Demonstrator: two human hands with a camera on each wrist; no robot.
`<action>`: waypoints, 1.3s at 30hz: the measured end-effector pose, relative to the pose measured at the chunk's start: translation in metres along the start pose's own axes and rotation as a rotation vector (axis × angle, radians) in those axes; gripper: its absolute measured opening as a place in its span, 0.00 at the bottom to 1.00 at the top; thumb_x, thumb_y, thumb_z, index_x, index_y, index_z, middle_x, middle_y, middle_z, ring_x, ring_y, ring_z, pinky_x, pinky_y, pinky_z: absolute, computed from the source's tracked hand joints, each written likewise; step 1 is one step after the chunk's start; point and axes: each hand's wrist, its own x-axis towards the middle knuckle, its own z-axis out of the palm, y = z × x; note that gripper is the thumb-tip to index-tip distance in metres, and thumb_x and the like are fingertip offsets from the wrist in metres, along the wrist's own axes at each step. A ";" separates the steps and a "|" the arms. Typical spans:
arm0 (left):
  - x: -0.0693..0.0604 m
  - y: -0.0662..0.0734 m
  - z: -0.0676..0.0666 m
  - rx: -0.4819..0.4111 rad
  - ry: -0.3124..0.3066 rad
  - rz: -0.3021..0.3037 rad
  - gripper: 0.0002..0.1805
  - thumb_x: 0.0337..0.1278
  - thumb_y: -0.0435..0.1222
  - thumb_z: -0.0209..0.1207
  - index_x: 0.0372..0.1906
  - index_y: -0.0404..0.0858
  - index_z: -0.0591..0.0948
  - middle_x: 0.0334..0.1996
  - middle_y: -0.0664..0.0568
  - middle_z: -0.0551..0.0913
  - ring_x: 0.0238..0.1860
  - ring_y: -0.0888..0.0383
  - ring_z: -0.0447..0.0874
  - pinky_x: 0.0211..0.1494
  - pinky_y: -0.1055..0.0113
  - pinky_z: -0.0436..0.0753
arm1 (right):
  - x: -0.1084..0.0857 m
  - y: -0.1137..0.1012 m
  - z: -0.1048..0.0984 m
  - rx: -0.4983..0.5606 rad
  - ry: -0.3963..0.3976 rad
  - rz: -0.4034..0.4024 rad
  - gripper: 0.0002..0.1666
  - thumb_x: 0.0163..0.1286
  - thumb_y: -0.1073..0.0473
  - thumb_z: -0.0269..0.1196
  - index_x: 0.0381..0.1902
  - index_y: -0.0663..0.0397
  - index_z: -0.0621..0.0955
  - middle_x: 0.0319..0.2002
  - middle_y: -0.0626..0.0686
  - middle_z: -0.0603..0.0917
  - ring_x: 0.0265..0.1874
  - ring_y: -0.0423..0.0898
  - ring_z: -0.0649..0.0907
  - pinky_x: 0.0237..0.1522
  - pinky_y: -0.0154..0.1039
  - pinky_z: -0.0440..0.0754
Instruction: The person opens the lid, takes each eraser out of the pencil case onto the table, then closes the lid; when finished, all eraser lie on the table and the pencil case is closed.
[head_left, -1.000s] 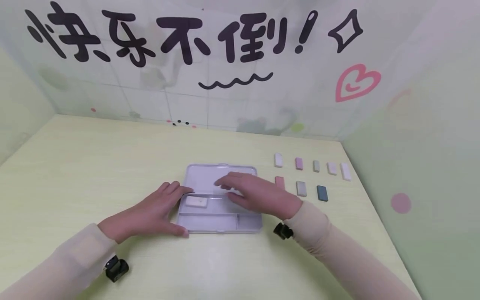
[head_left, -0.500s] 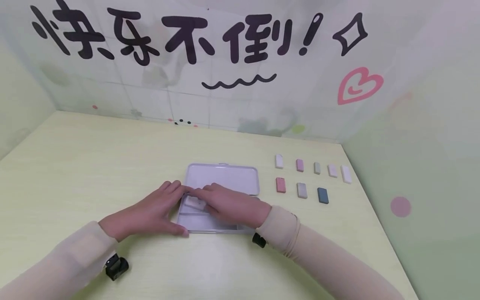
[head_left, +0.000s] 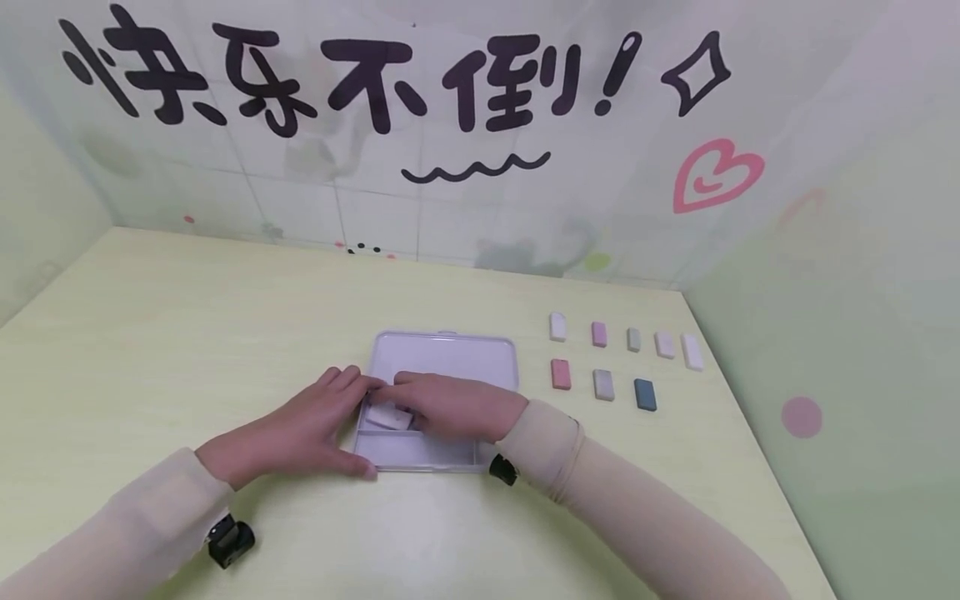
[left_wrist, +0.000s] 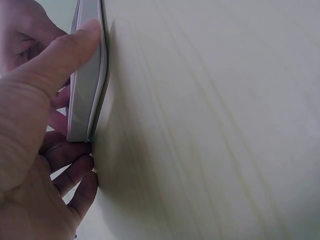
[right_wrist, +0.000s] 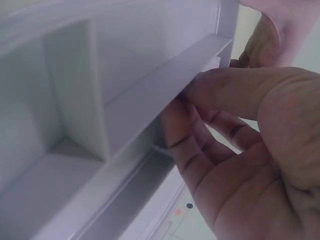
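A pale lilac plastic case [head_left: 457, 354] lies unfolded on the table, its divided tray toward me. My left hand [head_left: 307, 429] grips the tray's left end, thumb at the front wall and fingers round the side; in the left wrist view that thumb [left_wrist: 70, 52] presses the case wall [left_wrist: 85, 107]. Inside the tray's rear compartment, my right hand [head_left: 459, 406] pinches a small white eraser-like block [head_left: 388, 417], which sits at a slant. The right wrist view shows the right hand [right_wrist: 240, 155] reaching behind the divider [right_wrist: 150, 95], which hides its fingertips.
Right of the case stand two rows of similar small blocks, among them a red one [head_left: 561, 374], a grey one [head_left: 603, 385] and a dark blue one [head_left: 645, 395]. A wall with printed lettering [head_left: 375, 83] rises behind the table [head_left: 225, 333]; another wall borders the right.
My right hand has come left and down from above the case into the rear compartment and taken hold of the white block, which has turned aslant. The left hand stays in place.
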 end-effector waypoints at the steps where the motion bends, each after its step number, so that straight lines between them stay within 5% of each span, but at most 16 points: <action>1: 0.000 0.000 0.000 0.002 0.001 0.002 0.54 0.41 0.66 0.76 0.68 0.36 0.74 0.50 0.56 0.74 0.50 0.57 0.67 0.55 0.60 0.75 | 0.001 0.000 0.000 -0.003 -0.004 -0.003 0.27 0.79 0.66 0.57 0.72 0.44 0.76 0.45 0.47 0.80 0.41 0.39 0.76 0.48 0.26 0.73; 14: -0.002 -0.002 0.004 0.001 0.012 0.003 0.53 0.39 0.67 0.76 0.66 0.37 0.74 0.48 0.57 0.73 0.49 0.58 0.67 0.53 0.61 0.76 | 0.004 0.006 0.004 0.052 0.013 -0.013 0.34 0.74 0.69 0.62 0.75 0.44 0.72 0.42 0.44 0.79 0.40 0.39 0.75 0.45 0.26 0.73; 25: 0.000 -0.003 0.003 0.022 0.021 0.019 0.55 0.40 0.66 0.76 0.69 0.37 0.73 0.47 0.56 0.73 0.48 0.57 0.66 0.52 0.62 0.75 | -0.007 0.013 0.007 0.095 0.100 0.022 0.27 0.73 0.63 0.66 0.66 0.48 0.71 0.29 0.42 0.79 0.29 0.35 0.75 0.36 0.24 0.73; 33: 0.000 -0.002 0.003 0.022 0.019 0.018 0.55 0.40 0.66 0.76 0.69 0.37 0.73 0.48 0.56 0.74 0.50 0.57 0.67 0.54 0.60 0.76 | -0.011 0.017 0.009 0.234 0.112 0.058 0.29 0.72 0.61 0.68 0.66 0.48 0.69 0.34 0.41 0.83 0.33 0.33 0.79 0.41 0.25 0.78; 39: 0.000 -0.003 0.003 0.026 0.021 0.003 0.55 0.40 0.66 0.76 0.69 0.37 0.73 0.48 0.56 0.74 0.50 0.57 0.68 0.54 0.60 0.77 | -0.017 0.018 0.005 0.375 0.209 0.080 0.30 0.70 0.59 0.71 0.65 0.49 0.71 0.36 0.42 0.84 0.35 0.33 0.82 0.46 0.27 0.81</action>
